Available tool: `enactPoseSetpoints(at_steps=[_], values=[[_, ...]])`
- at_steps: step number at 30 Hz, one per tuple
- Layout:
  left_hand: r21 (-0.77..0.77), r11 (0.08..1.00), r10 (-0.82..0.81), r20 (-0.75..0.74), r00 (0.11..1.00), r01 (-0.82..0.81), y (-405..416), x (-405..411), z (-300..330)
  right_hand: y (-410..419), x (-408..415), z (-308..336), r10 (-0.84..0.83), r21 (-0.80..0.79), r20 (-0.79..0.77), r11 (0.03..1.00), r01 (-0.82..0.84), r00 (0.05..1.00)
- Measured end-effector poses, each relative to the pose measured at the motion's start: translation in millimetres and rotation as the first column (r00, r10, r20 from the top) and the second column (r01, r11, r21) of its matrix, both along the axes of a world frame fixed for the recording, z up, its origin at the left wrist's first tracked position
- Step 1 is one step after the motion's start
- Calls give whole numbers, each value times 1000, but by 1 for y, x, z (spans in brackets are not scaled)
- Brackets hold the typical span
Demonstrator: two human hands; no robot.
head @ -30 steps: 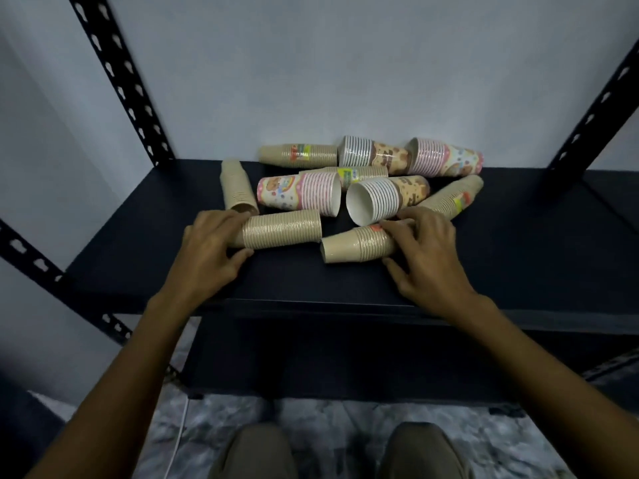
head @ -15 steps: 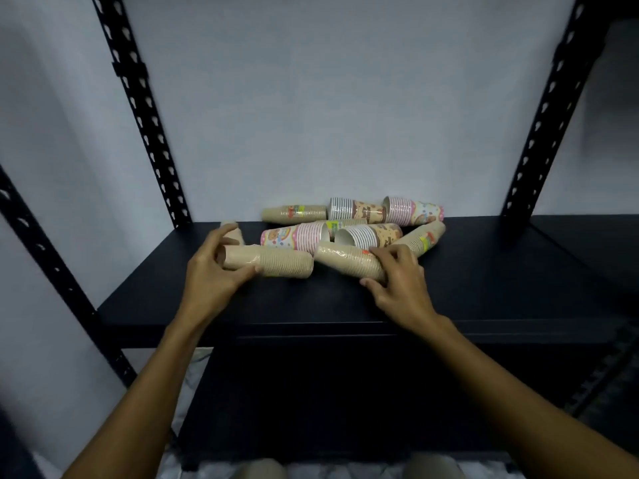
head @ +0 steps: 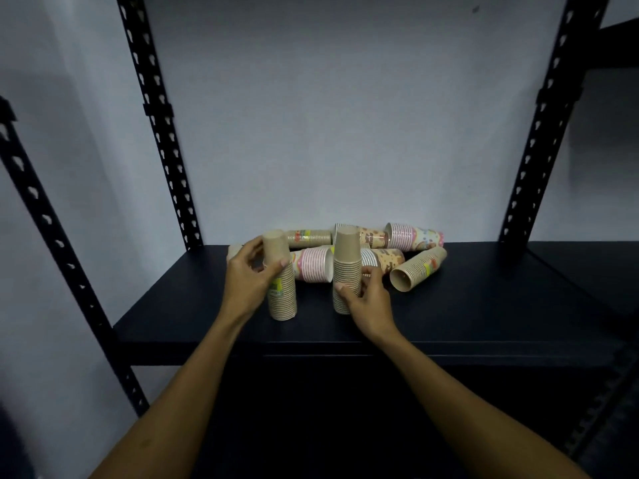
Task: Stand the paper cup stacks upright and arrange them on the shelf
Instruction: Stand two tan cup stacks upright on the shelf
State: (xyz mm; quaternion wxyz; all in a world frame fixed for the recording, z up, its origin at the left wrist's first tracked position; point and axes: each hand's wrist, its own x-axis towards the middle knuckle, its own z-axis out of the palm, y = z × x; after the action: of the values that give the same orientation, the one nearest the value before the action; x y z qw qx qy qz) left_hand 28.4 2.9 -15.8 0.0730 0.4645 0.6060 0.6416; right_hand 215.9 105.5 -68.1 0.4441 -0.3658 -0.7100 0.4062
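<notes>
Some things are hard to see. A small pale bit (head: 234, 251) peeks out behind the left hand (head: 247, 281), and I cannot tell what it is. A striped stack (head: 375, 262) lies behind the right brown stack (head: 346, 269), so only part of it shows. Another patterned stack (head: 371, 236) at the back is partly hidden too. The picture is dim and a little blurry, so the drawings on the cups are hard to read.

The shelf (head: 484, 305) is flat, dark and smooth. Black metal posts (head: 162, 133) with rows of holes stand at its corners. A plain pale wall is behind.

Two stacks of brown paper cups stand up on the shelf near the front, upside down, with the wide rims at the bottom. The cup rims make thin ridges down the sides. The left hand is wrapped around the left brown stack (head: 280, 281), which leans a little and has a yellow-green label. The right hand (head: 368, 299) is closed around the lower part of the right brown stack, which stands straight.

Behind them, more stacks lie on their sides. A pink striped stack (head: 313, 264) lies between the two standing ones. A brown stack (head: 416, 269) lies to the right with its round open end facing front. A colourful stack (head: 413, 236) and a brown labelled stack (head: 308, 238) lie by the wall.
</notes>
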Motion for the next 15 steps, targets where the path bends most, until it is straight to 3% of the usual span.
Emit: enactPoseSetpoints(at_steps=[3,8,11,15], values=[[-32,999,-28,41,999,29,-7,3,-15,-2,1,-3,32,20,26,999,-33,999],[-297,944,-130,56,990,141,-18,-4,-56,-2,4,-9,14,106,62,994,-20,998],[-355,918,-178,35,983,179,-18,-6,-59,1,5,-9,60,87,55,994,-65,997],[-339,940,-66,-39,997,49,-15,2,-61,1,8,-9,115,52,44,992,-117,992]])
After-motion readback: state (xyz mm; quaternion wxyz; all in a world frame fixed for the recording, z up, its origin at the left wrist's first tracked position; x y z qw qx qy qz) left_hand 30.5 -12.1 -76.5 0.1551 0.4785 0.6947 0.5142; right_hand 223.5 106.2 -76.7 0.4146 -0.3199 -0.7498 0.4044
